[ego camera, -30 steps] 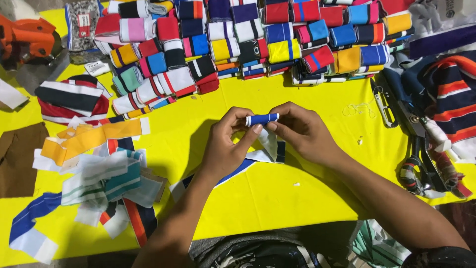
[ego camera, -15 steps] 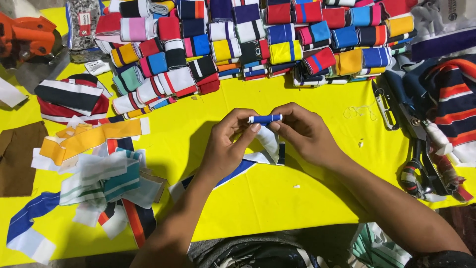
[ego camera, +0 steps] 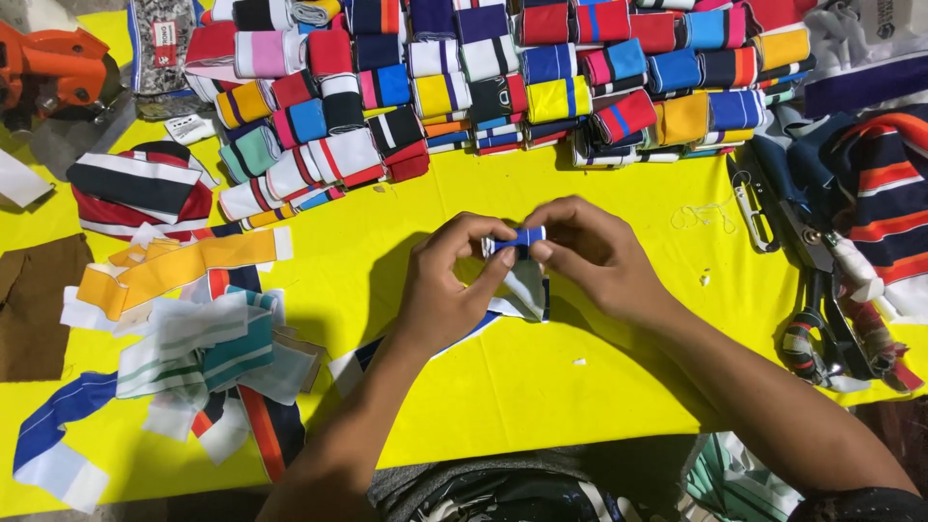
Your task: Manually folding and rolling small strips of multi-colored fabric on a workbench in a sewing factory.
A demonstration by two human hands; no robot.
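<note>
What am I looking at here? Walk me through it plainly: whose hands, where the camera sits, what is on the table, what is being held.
There is no machine: a person works with two bare hands. The one picture comes from a camera worn on that person's head, looking down. The left hand and the right hand meet in the middle and together pinch a small blue and white striped fabric strip, whose loose end hangs down between them. They work over a table covered in yellow cloth. Along the far edge lie rows of folded striped strips in many colours. On the left is a loose pile of strips, with an orange tool in the far corner. On the right lie scissors beside striped fabric.
</note>
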